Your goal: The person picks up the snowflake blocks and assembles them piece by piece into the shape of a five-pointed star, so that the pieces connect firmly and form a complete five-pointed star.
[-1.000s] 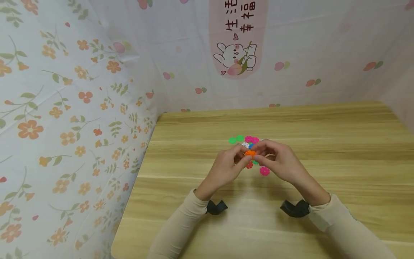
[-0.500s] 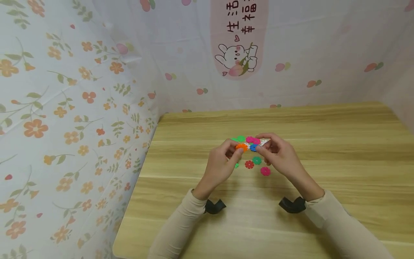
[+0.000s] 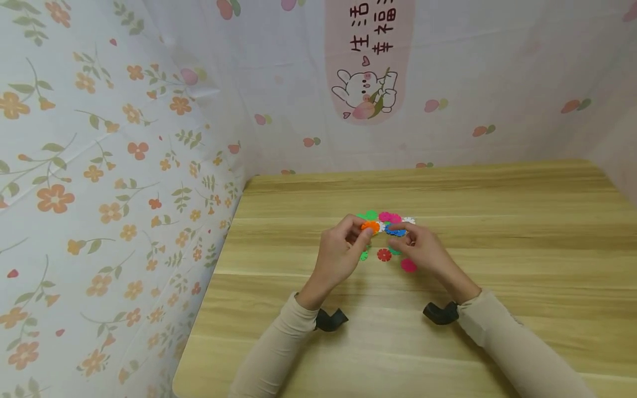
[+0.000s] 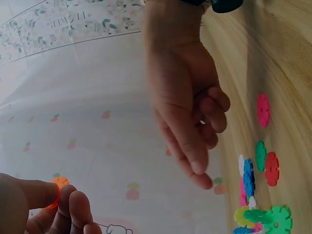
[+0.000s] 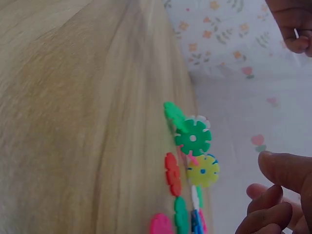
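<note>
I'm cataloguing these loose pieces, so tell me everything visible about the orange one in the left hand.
The orange piece is a thin, bright, flower-like disc with a notched edge, and it looks like plastic. The left hand pinches it between thumb and fingers, which cover part of it. It is held up off the wooden table, in front of the backdrop in the left wrist view. The right hand does not touch it. Whether its centre has a hole cannot be told.

Table (image 3: 522, 249) with loose discs (image 3: 384, 255) on top, rear cloth (image 3: 473, 66) behind it, side cloth (image 3: 109, 166) at its left, held disc (image 3: 370, 227) in left hand (image 3: 339, 251) above the table, right hand (image 3: 425, 255) just right of that disc
</note>
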{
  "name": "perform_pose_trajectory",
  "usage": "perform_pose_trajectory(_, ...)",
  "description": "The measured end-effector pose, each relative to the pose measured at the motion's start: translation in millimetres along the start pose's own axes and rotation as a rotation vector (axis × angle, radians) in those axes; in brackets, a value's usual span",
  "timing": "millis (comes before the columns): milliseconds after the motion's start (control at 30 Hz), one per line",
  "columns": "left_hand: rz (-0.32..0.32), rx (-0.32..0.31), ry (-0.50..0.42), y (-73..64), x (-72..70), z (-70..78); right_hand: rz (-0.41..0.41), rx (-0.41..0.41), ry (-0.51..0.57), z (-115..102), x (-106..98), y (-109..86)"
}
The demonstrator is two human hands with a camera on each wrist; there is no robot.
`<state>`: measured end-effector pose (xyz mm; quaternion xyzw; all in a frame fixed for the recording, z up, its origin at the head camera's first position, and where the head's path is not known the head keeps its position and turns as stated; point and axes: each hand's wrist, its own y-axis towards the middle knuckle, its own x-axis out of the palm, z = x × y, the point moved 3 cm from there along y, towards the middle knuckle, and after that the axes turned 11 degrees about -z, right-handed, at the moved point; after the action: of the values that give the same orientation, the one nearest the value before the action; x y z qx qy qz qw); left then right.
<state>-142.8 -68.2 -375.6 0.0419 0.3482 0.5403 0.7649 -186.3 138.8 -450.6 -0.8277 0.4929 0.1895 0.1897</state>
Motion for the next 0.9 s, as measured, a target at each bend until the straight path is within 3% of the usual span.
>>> perform_pose_trajectory(400, -0.003, 0.011, 0.013, 0.2, -1.0, -2.3, -0.087, 0.039, -0.109, 11, 15, 10.1)
perform_pose_trajectory(633, -0.003, 0.006, 0.005, 0.1, -1.4, -2.1, -0.089, 0.031, -0.251, 14, 22, 12.3)
perform_pose_trajectory(900, -0.001, 0.001, 0.009, 0.7, -1.5, -3.3, -0.067, 0.009, -0.297, 14, 24, 13.0)
